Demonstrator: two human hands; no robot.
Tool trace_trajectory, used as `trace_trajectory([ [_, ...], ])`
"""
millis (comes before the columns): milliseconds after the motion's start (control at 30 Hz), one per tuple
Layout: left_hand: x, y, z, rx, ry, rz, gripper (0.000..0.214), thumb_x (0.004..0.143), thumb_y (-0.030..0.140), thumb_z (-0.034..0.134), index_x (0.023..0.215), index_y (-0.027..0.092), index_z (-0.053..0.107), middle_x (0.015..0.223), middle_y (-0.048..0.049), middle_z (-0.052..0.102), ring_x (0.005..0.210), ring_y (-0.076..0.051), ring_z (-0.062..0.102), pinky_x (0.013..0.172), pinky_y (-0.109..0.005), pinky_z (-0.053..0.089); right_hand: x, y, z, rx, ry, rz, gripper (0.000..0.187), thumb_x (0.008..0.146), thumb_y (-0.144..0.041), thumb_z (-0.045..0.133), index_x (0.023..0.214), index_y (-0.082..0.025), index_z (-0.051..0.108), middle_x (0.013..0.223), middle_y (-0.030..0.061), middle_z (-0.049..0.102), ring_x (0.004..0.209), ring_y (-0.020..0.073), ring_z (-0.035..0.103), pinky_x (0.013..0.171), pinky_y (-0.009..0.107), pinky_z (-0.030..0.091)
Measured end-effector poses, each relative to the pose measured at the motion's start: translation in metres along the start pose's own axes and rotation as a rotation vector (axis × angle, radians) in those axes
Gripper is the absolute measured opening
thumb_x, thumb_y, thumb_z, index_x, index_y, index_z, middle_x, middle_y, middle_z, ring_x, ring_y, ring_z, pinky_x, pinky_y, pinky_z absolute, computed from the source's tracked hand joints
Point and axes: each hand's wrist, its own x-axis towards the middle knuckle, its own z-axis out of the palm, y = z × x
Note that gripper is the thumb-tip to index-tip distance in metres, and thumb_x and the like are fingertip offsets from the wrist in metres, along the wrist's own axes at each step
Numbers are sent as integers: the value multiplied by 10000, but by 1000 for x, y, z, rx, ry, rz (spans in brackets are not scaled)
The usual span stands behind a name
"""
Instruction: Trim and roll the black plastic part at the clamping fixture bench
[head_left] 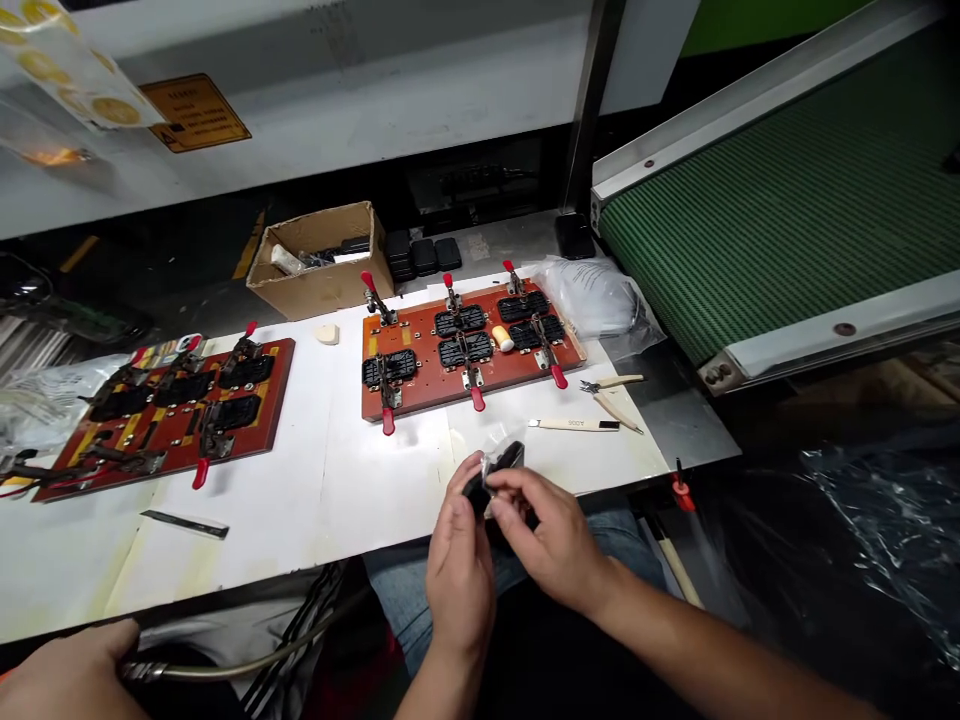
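Low in the middle of the frame, the left hand (459, 570) and right hand (551, 540) pinch a small black part (501, 468) in crinkly clear wrap, fingers closed on it. It looks light, hard, slippery; hold its edges. Beyond it, on the bench (337, 480), lies a red clamp board (469, 345).

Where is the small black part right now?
In the head view, the small black part sits low at center, held between the left hand and right hand at the white table's near edge, below the right-hand red fixture board.

A factory assembly station: clamp fixtures (469, 345) on a white tabletop (330, 480) beside a green conveyor belt (787, 190).
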Motion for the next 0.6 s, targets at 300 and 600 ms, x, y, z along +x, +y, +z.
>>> trace_trajectory([
  [300,8,15,-27,627,-314,139,488,992,368,684,1475,313,643,1590,-66,582,1487,-291,533,1294,-449,380,10,-12,-21,226,-256,-235,189,1011,-158,532,1101,-180,696,975,72,708,892,186,660,836,309,550],
  [600,10,26,-14,659,-41,-57,642,778,499,893,1360,291,719,1363,-61,752,1257,-315,713,1084,-394,591,-22,40,-45,797,-270,491,579,951,-739,641,899,-163,670,674,-11,636,482,71,465,469,202,360],
])
